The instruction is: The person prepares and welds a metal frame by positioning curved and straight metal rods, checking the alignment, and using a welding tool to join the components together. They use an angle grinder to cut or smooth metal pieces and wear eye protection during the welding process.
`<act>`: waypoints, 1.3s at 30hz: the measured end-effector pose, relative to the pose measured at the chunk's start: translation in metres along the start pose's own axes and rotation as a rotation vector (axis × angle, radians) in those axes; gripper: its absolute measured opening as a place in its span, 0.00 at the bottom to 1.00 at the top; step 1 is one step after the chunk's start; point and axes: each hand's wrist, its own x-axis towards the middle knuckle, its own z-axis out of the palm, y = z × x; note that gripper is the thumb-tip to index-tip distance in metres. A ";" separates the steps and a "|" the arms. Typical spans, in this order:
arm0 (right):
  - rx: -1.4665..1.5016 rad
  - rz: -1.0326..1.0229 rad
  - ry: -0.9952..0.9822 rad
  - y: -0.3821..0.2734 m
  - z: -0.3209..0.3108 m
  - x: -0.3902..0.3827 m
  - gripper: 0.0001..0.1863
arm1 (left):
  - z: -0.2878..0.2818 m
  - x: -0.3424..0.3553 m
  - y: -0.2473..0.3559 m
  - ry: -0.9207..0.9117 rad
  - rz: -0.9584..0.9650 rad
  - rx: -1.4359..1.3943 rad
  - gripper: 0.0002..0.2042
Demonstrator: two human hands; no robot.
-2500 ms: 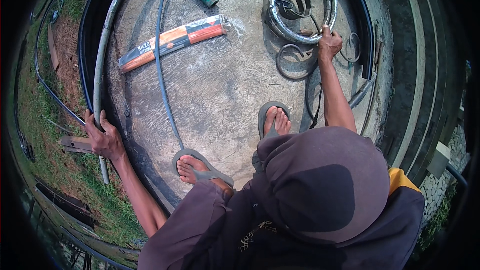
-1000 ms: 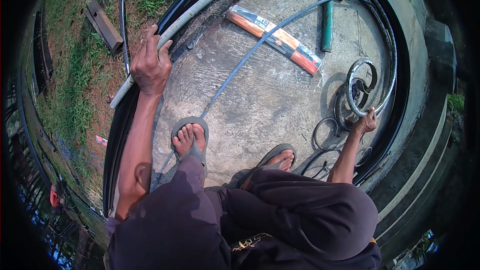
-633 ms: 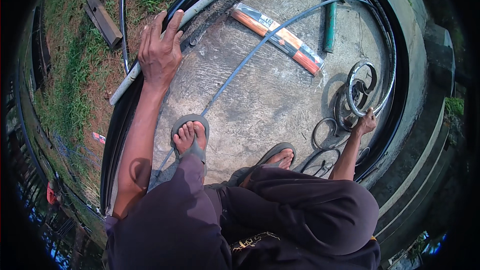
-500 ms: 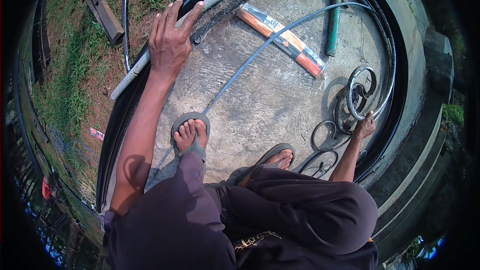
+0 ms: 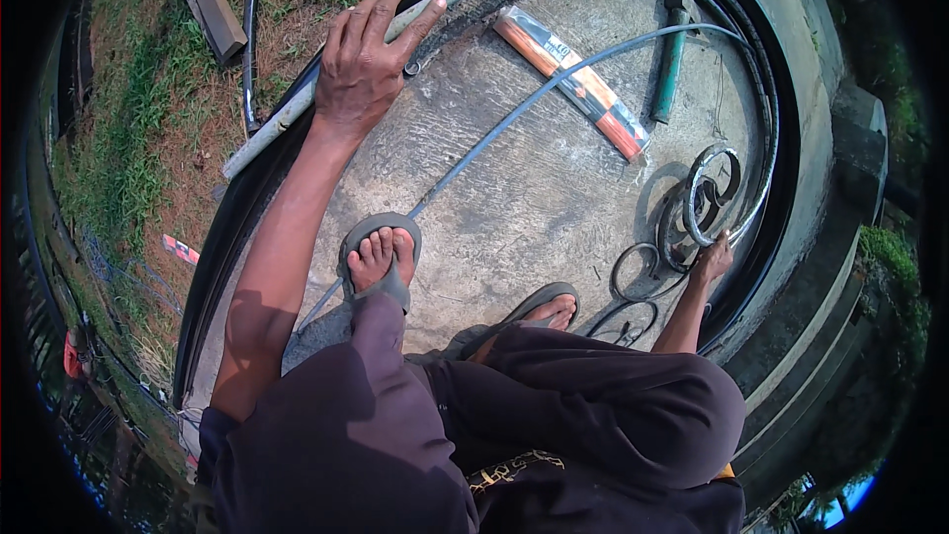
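My left hand [image 5: 364, 64] lies over a long pale metal pipe [image 5: 280, 121] at the upper left, its fingers apart and stretched across it, along a black curved rail [image 5: 201, 295]. My right hand [image 5: 713, 257] is closed on the lower part of a silvery coiled metal scroll [image 5: 763, 196] at the right, which has smaller curled bands within it. A blue-grey rod [image 5: 489, 148] crosses the concrete slab [image 5: 474, 237] and passes under my left sandal [image 5: 381, 263]. An orange, pale and dark long packet [image 5: 610, 117] lies beneath this rod. A hammer with green handle [image 5: 669, 79] rests beside the scroll.
Dark cables and rings [image 5: 621, 316] lie near my right arm. Grass with wooden offcuts [image 5: 213, 10] and a dark hose borders the slab on the left. A raised concrete edge [image 5: 820, 237] and stepped ledge run down the right.
My left hand has moved up and rightward along the pipe, its fingers loosening from a grip to stretched out. My right hand stays on the scroll. The view has turned since the oldest frame.
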 end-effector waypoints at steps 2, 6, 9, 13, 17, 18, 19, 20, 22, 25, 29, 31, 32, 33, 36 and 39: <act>0.057 -0.075 0.009 0.009 0.008 0.009 0.25 | -0.009 -0.001 -0.006 0.013 -0.019 -0.012 0.37; -0.005 0.024 -0.034 -0.003 0.009 -0.003 0.32 | -0.004 -0.006 -0.007 0.022 -0.005 -0.015 0.36; 0.042 -0.006 -0.028 0.003 0.005 0.000 0.29 | 0.000 -0.003 -0.004 0.043 0.020 -0.014 0.35; 0.151 -0.098 -0.019 0.015 0.006 0.006 0.26 | -0.002 -0.001 -0.001 0.040 0.017 -0.032 0.33; 0.074 -0.090 -0.003 0.009 0.014 0.005 0.26 | -0.011 -0.002 -0.007 0.040 0.008 -0.024 0.31; 0.067 -0.072 -0.001 0.008 0.013 0.004 0.26 | -0.009 -0.003 -0.006 0.043 0.006 -0.030 0.31; 0.060 -0.054 0.000 0.006 0.012 0.003 0.26 | -0.007 -0.003 -0.005 0.048 0.004 -0.037 0.31; 0.053 -0.037 0.001 0.004 0.011 0.002 0.26 | -0.005 -0.003 -0.004 0.054 0.002 -0.043 0.30; 0.025 0.024 -0.040 -0.004 0.009 -0.004 0.29 | -0.005 -0.004 -0.005 0.056 0.000 -0.041 0.31; -0.005 0.034 -0.051 -0.007 0.003 -0.005 0.30 | -0.004 -0.001 -0.004 0.049 0.001 -0.029 0.31; -0.006 0.005 -0.059 -0.007 0.005 -0.002 0.30 | -0.005 -0.001 -0.004 0.014 -0.002 -0.029 0.33; 0.017 0.011 -0.064 -0.005 0.003 -0.002 0.29 | -0.003 -0.001 -0.004 0.000 0.007 -0.029 0.32; -0.005 -0.026 -0.049 -0.003 0.000 -0.002 0.29 | 0.001 0.000 -0.004 0.013 0.017 -0.038 0.32; -0.004 -0.012 -0.057 -0.007 0.002 -0.003 0.29 | 0.001 0.000 -0.006 0.019 0.022 -0.041 0.32; -0.027 0.046 -0.059 -0.020 0.006 -0.013 0.30 | 0.001 -0.004 -0.010 0.019 0.044 -0.037 0.31; -0.137 0.007 -0.028 -0.006 0.008 -0.001 0.31 | 0.001 -0.005 -0.013 0.049 0.076 -0.002 0.27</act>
